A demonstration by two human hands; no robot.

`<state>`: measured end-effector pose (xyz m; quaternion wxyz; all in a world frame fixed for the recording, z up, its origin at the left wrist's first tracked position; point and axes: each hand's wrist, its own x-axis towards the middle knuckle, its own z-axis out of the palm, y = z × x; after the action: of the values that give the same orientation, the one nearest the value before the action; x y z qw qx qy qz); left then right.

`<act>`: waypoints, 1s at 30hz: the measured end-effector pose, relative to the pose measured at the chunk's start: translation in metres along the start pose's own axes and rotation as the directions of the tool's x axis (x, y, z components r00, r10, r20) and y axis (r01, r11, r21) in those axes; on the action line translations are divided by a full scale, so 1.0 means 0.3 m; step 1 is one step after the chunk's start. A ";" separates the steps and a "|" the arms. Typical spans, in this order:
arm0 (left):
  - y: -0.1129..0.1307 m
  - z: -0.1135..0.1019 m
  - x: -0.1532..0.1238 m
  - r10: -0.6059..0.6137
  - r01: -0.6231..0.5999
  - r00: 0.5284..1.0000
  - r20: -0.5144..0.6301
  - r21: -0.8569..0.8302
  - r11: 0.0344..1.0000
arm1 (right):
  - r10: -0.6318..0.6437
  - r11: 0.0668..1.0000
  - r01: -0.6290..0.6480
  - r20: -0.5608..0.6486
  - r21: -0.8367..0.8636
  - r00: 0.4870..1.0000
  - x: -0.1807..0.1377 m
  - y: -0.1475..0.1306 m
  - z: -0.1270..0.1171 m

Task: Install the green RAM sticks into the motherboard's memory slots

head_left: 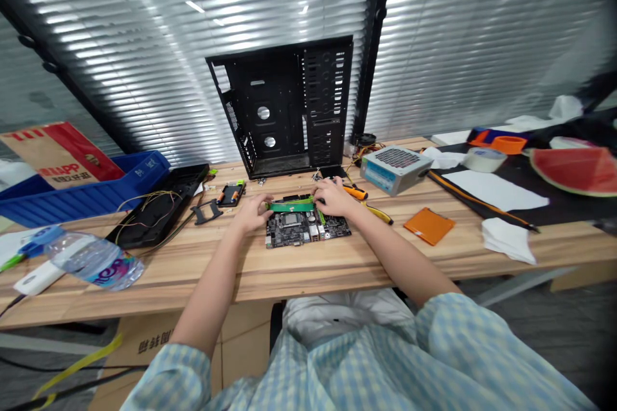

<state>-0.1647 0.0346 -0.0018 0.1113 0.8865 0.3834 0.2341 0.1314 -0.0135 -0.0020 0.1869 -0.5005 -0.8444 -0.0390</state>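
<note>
A black motherboard lies flat on the wooden table in front of me, with a silver processor in its socket. Along its far side runs a green memory module, one end at each of my hands. My left hand pinches the left end between thumb and fingers. At the other end, the closed fingers of my right hand grip the module. Whether it sits in its slot I cannot tell. Just behind my right hand lie orange-handled tools.
Behind the board stands an open black computer case. A power supply and an orange square packet are to the right. On the left are a water bottle, a black panel, a bracket and a blue bin.
</note>
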 end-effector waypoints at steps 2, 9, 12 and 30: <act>0.000 -0.001 0.000 0.007 -0.007 1.000 0.002 0.004 1.000 | 0.004 1.000 -0.004 0.009 -0.009 1.000 0.000 0.000 0.002; 0.007 -0.009 -0.001 0.026 -0.026 1.000 0.007 -0.010 1.000 | 0.011 1.000 -0.011 0.024 -0.012 1.000 -0.004 -0.006 0.002; 0.009 -0.011 -0.002 0.035 -0.035 0.999 0.010 -0.010 0.999 | 0.008 1.000 -0.008 0.030 -0.013 1.000 -0.004 -0.005 0.003; 0.003 -0.010 -0.001 0.064 -0.065 0.998 0.004 0.040 0.997 | 0.026 0.995 -0.016 0.099 -0.100 0.995 0.001 -0.022 0.002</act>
<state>-0.1657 0.0338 0.0010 0.0867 0.9007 0.3590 0.2287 0.1253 -0.0164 -0.0016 0.1199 -0.5193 -0.8445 -0.0537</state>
